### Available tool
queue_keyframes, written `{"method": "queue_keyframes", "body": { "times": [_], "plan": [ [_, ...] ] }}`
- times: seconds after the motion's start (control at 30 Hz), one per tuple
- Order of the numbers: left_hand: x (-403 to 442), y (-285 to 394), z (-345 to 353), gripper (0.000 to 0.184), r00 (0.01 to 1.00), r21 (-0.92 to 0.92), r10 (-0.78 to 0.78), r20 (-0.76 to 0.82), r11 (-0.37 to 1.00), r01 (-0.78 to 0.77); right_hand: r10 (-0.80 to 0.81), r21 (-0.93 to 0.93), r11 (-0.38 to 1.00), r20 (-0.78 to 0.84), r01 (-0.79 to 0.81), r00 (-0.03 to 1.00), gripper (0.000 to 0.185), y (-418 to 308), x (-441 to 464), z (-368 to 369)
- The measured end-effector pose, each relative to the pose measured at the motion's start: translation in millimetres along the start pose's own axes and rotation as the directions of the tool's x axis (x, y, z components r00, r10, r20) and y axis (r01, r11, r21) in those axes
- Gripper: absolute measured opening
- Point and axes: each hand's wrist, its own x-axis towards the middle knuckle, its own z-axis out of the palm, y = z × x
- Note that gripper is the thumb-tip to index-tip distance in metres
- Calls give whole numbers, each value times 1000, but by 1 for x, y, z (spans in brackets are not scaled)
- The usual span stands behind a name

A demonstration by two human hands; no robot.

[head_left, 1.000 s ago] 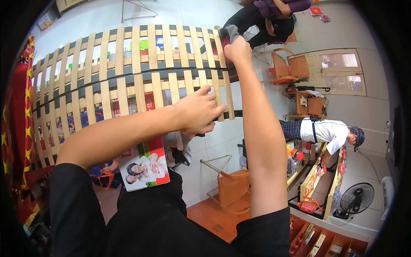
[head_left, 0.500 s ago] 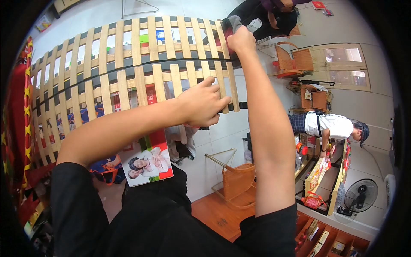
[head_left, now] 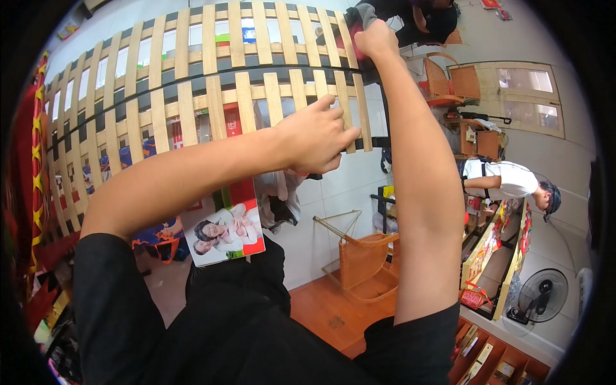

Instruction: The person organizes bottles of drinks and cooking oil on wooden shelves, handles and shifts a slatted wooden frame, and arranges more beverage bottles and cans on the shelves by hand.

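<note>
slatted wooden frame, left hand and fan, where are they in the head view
Slatted wooden frame [head_left: 212, 96]: head view, on a middle slat.
Left hand [head_left: 321, 135]: head view, back of the hand.
Fan [head_left: 540, 296]: head view, on its round grille.

Black short-sleeved top [head_left: 256, 327], and apparently black trousers [head_left: 267, 264] below.

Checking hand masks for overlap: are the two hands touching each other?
No, a clear gap with slats showing separates the left hand from the right hand.
</note>
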Motion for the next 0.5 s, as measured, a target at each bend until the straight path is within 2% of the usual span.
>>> {"method": "queue_keyframes", "body": {
  "times": [0.07,0.1,0.2,0.3,0.43,0.5],
  "plan": [
    [0,0,-1,38,1000,2,3,-13,1000,-3,7,14,1000,-5,-7,1000,36,1,0,1],
    [0,-1,-1,38,1000,-12,2,0,1000,-2,-33,-71,997,-24,31,999,37,17,22,19],
    [0,0,1,37,1000,5,-2,-13,1000,2,-10,-90,996,-3,9,1000,38,17,25,19],
    [0,-2,5,35,999,14,15,-44,1000,-15,-67,-122,990,6,68,998,40,19,28,19],
    [0,0,1,33,1000,48,5,-14,999,-4,-46,-101,994,-11,44,999,41,10,21,12],
    [-1,-1,3,33,999,48,11,-41,999,-9,-101,-189,976,65,111,993,37,5,16,5]
  ]
}}
